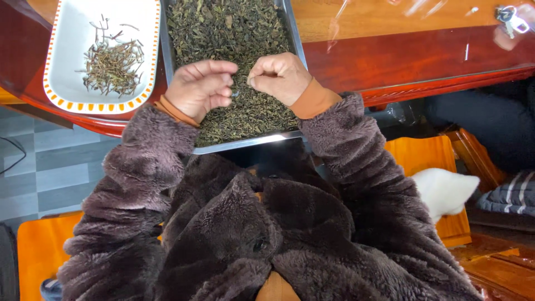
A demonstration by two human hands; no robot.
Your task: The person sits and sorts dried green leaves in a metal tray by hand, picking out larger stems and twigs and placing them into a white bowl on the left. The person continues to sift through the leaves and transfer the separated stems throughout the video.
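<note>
Left hand: my left hand [199, 87] hovers curled over the tea, fingertips pressed to thumb; whether they pinch anything, I cannot tell.
Right hand: my right hand [279, 77] is loosely fisted, fingers pressed together, just beside the left.
Tea: dark green dried loose tea leaves [225, 30] fill a rectangular steel tray [245, 143].
Dish: a white orange-rimmed oblong dish [67, 33] holds picked-out brown stems [113, 66].
Surface: glossy red-brown wooden table [412, 56].
Room: grey tiled floor [50, 173], orange wooden stool [429, 156].
</note>
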